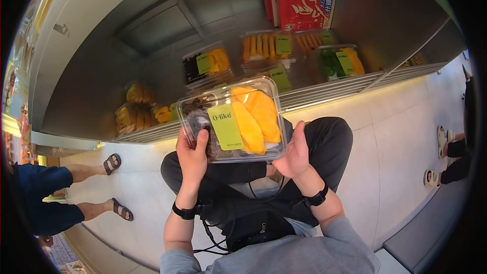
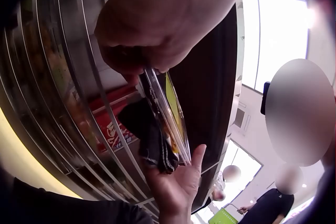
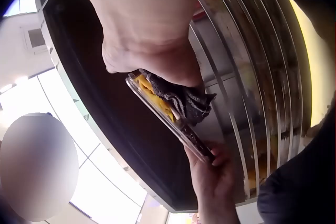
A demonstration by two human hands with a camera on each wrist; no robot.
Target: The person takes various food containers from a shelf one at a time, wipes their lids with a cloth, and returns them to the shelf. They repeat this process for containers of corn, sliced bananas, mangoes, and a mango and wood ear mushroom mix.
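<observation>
A clear plastic box [image 1: 256, 83] with a green O-like label hangs tilted over the lap, holding yellow mango-like slices [image 1: 258, 116] and dark dried pieces [image 1: 203, 127]. My left hand [image 1: 193, 160] grips its left lower corner, thumb across the front. At the right lower corner is my right hand [image 1: 294, 157], thumb raised and apart. Between that hand and the back of the box bunches a dark cloth [image 3: 184, 98], which also shows in the left wrist view. The right fingers are mostly hidden behind the cloth and box.
Ahead, a metal display shelf [image 1: 335, 89] bears several fruit boxes [image 1: 266, 45] and red cartons [image 1: 307, 0]. A person in sandals [image 1: 122, 210] stands at left; others are at right. Crossed legs [image 1: 324, 142] lie beneath the hands.
</observation>
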